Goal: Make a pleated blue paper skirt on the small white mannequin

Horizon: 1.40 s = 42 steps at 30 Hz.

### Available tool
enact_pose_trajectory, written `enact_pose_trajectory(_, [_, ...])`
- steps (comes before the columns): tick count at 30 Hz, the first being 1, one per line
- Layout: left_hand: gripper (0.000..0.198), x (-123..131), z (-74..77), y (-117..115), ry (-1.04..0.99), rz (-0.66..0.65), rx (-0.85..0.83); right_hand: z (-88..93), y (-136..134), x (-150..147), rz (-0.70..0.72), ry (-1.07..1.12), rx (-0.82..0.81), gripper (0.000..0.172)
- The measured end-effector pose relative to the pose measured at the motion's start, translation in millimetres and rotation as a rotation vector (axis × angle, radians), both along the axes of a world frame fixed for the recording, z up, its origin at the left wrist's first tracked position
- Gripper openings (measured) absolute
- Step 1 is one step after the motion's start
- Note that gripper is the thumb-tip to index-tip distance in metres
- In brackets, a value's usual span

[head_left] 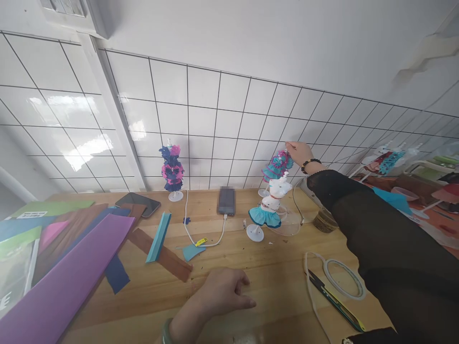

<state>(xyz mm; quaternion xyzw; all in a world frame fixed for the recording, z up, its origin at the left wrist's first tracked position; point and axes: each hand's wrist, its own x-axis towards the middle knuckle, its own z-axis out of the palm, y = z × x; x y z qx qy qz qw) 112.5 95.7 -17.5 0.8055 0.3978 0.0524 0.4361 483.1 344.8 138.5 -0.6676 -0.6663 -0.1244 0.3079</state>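
My right hand [300, 153] reaches to the back wall, its fingers closed at the top of a small dress form [278, 165] in a ruffled turquoise and pink outfit. Just in front of that stands a white dress form [274, 196] with a turquoise skirt and brown trim, on a round white base. My left hand [224, 292] hovers low over the table's near middle, fingers curved and apart, holding nothing. Farther left, a third dress form [172, 169] wears a navy and pink outfit with a bow.
Purple sheet [82, 277], brown strip [161, 253] and folded turquoise strip [158, 237] lie at left. A phone [226, 200] is plugged into a white cable [211, 245]; another phone [141, 204] lies behind. Tweezers [337, 303] and a tape roll [344, 279] rest at right.
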Motion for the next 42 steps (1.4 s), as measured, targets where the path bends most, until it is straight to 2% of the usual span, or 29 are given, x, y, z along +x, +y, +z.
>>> enact_pose_trajectory(12, [0.04, 0, 5.4, 0, 0.001, 0.002, -0.008, -0.5, -2, 0, -0.042, -0.029, 0.016, 0.039])
enact_pose_trajectory(24, [0.038, 0, 5.4, -1, 0.012, 0.005, -0.004, 4.5, -6, -4, -0.062, -0.006, 0.059, 0.032])
enact_pose_trajectory(33, [0.038, -1, -0.6, 1, -0.008, 0.002, 0.006, 5.9, -11, -10, -0.028, -0.005, 0.038, 0.036])
enact_pose_trajectory(42, [0.037, -1, 0.7, 2, -0.014, -0.006, 0.01, 5.6, -19, -11, -0.025, 0.039, 0.024, 0.037])
